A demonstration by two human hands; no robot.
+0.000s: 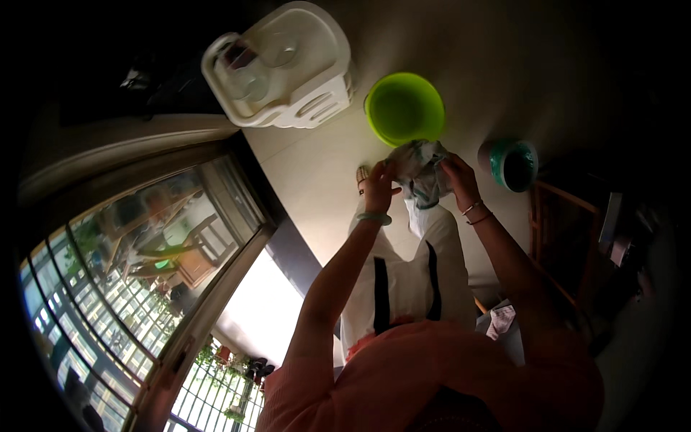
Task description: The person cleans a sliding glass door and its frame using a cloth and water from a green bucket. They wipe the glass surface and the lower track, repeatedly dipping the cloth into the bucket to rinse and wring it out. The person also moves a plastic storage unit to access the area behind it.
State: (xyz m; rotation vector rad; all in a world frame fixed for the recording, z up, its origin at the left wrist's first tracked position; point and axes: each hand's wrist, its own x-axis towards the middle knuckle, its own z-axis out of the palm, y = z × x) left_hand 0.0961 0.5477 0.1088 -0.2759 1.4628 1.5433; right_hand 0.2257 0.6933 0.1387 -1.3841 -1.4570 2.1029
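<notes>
A crumpled pale grey cloth or garment [419, 167] with darker green edging hangs between my hands, above my lap. My left hand [376, 190] is closed on its left edge, with a greenish bangle on the wrist. My right hand [461, 181] grips the cloth's right side, fingers bent round it; thin bracelets circle that wrist. Just beyond the cloth, a bright lime-green basin [404, 108] rests on the floor, its near rim partly behind the cloth. The basin's inside is shaded, and I cannot make out what it contains.
A white plastic cart [317, 101] with clear glass vessels on top stands at the far left. To the right are a bin [518, 167] lined with a green bag and a brown wooden frame [568, 191]. A framed glass door [155, 259] borders the left side.
</notes>
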